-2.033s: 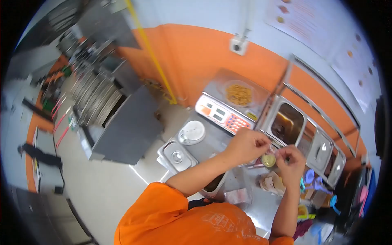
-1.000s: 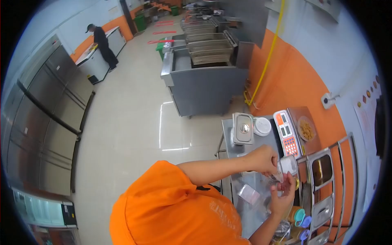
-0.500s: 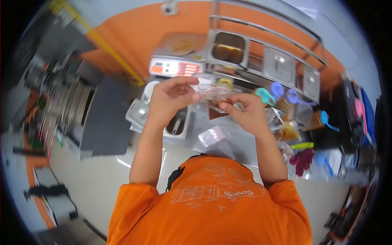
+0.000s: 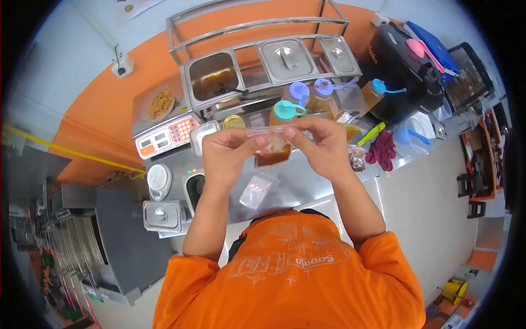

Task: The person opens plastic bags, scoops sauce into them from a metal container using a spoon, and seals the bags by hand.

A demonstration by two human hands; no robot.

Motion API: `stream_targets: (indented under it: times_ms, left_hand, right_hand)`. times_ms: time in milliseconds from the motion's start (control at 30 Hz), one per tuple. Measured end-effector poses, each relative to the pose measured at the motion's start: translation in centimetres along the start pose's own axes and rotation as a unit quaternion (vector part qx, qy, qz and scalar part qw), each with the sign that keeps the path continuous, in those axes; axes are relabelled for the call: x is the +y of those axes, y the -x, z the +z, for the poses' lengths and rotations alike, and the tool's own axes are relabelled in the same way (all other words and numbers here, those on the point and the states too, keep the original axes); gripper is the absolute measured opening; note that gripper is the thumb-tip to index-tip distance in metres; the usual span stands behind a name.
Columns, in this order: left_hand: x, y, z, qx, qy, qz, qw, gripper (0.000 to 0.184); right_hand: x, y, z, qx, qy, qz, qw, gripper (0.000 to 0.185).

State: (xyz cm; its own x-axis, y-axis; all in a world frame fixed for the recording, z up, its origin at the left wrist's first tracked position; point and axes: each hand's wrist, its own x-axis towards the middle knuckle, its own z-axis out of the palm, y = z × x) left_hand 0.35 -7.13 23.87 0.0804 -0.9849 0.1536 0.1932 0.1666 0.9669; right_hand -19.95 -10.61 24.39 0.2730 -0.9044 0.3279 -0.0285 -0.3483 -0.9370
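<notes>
Fingers of left hand and right hand: found pinched together along the upper edge of a clear bag with brown contents, hanging just below them. Noted a flat packet on the tabletop, nearer the wearer than the fingers.

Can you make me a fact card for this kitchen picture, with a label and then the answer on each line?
Left hand: pinches the top of a clear bag
Right hand: pinches the other end of that top
Inside the bag: something reddish-brown; I can't tell what
On the counter: a pink-and-white packet, nearer the person than the bag
Scale: carries golden-brown pieces
Open pan: dark liquid inside
Teal-capped bottle: just beyond the hands
Shirt: orange
</notes>
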Motion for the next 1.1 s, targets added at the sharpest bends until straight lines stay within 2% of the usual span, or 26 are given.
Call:
stream_targets:
  times_ms: [67,133,267,367,433,567,633,700,767,800,867,900,967,1000,1067,1100]
  left_hand:
    - [-0.9,-0.5,0.2,-0.025,0.008,-0.007,1.0,0.015]
    - [-1.9,-0.8,1.2,-0.038,0.025,-0.022,0.999,0.014]
    - [-2.3,-0.6,4.4,-0.071,0.007,-0.006,0.997,0.016]
    - [-2.4,0.0,7.0,-0.064,0.018,0.022,0.998,0.016]
    - [-2.2,0.6,8.7,-0.096,-0.002,0.008,0.995,0.016]
    - [-3.1,3.0,13.0,-0.095,-0.035,0.016,0.995,0.012]
    - [-4.5,3.9,14.6,-0.146,-0.13,0.106,0.975,0.008]
    - [-4.1,5.7,17.8,-0.182,-0.13,0.078,0.972,0.004]
    - [-5.8,7.4,20.5,-0.189,-0.095,0.036,0.977,0.004]
    - [-6.5,8.3,21.7,-0.168,-0.102,0.044,0.979,0.004]
    - [-8.2,9.9,24.1,-0.223,-0.124,-0.015,0.967,0.009]
    - [-9.3,10.6,25.0,-0.214,-0.128,-0.015,0.968,0.009]
    - [-11.5,12.4,26.5,-0.274,-0.104,-0.117,0.949,0.015]
    - [-12.3,13.5,27.3,-0.272,-0.108,-0.123,0.948,0.015]
    - [-13.5,15.1,29.0,-0.253,0.036,-0.129,0.958,0.019]
    - [-14.1,16.3,30.0,-0.258,0.031,-0.127,0.957,0.019]
  right_hand:
    - [0.1,0.9,-0.4,0.021,-0.011,0.015,1.0,0.017]
    - [-0.4,2.1,-0.8,0.065,-0.16,0.068,0.983,0.013]
    - [-0.3,4.3,-2.4,0.142,-0.162,0.064,0.974,0.011]
    - [-0.8,6.2,-3.9,0.185,-0.14,0.017,0.973,0.013]
    - [-0.6,7.8,-5.9,0.166,0.007,-0.011,0.986,0.013]
    - [-1.2,11.3,-10.2,0.16,0.036,-0.018,0.986,0.017]
    - [-2.1,13.4,-12.6,0.141,0.136,0.023,0.98,0.013]
    - [-0.9,15.7,-15.0,0.152,0.182,-0.009,0.971,0.012]
    - [0.0,18.3,-18.1,0.138,0.155,0.015,0.978,0.011]
    - [0.5,19.7,-19.6,0.139,0.147,0.025,0.979,0.011]
    - [1.8,22.4,-22.4,0.129,0.134,0.035,0.982,0.011]
    - [2.7,23.9,-23.7,0.133,0.128,0.036,0.982,0.01]
    - [3.7,26.3,-25.2,0.14,0.116,0.042,0.982,0.01]
    - [3.9,27.3,-25.6,0.15,0.066,0.064,0.984,0.01]
    - [4.4,28.9,-26.2,0.169,0.013,0.081,0.982,0.011]
    - [4.7,29.7,-26.3,0.157,0.015,0.084,0.984,0.011]
